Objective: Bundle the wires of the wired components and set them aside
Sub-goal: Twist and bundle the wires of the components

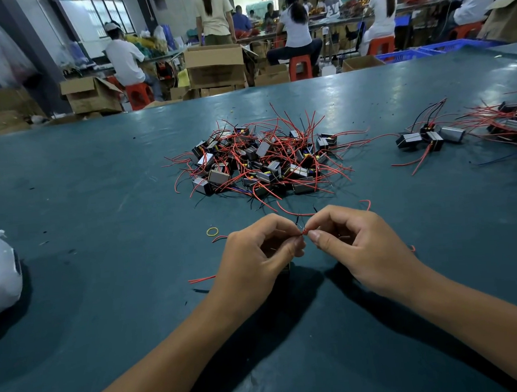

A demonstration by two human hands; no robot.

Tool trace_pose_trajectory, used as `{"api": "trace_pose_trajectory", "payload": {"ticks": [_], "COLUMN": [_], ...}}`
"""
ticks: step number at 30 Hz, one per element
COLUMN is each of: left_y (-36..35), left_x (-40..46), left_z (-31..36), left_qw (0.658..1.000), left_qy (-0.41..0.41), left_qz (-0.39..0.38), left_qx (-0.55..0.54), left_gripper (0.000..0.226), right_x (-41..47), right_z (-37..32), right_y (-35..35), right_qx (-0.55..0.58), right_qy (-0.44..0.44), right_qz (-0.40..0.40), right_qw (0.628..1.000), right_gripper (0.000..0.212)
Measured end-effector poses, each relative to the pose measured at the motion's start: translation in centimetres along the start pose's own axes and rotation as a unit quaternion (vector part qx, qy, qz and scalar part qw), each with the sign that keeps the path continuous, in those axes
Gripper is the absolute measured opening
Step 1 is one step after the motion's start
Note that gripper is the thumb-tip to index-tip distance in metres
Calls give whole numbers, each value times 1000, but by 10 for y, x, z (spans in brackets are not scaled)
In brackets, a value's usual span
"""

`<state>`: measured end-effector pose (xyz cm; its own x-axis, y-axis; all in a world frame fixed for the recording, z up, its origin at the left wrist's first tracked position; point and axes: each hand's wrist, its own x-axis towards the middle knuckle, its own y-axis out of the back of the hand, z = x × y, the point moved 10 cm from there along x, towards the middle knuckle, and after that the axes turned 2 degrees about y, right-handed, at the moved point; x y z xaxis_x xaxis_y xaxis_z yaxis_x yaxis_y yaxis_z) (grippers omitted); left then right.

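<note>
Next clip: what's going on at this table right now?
A person is working red wires between both hands, the left hand and right hand pinching them together just above the green table. A big tangled pile of unbundled components waits ahead, and a smaller group lies off to the right. A yellow rubber band lies beside the left hand.

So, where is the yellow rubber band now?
The yellow rubber band lies on the green table, just left of the left hand, below the component pile.
</note>
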<state>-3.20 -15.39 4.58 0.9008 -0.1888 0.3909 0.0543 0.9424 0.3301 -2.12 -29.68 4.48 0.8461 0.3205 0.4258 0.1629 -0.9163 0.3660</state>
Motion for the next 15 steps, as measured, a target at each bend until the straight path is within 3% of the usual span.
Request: {"api": "trace_pose_trajectory", "payload": {"ticks": [15], "left_y": [4], "left_x": [1], "left_z": [-8], "left_qw": [998], "left_qy": [45], "left_qz": [23], "left_qx": [-36], "left_gripper": [9], "right_x": [1], "right_z": [-4], "right_y": [3], "right_qx": [43], "right_qy": [-2], "right_qz": [21], "right_qw": [999], "right_gripper": [9]}}
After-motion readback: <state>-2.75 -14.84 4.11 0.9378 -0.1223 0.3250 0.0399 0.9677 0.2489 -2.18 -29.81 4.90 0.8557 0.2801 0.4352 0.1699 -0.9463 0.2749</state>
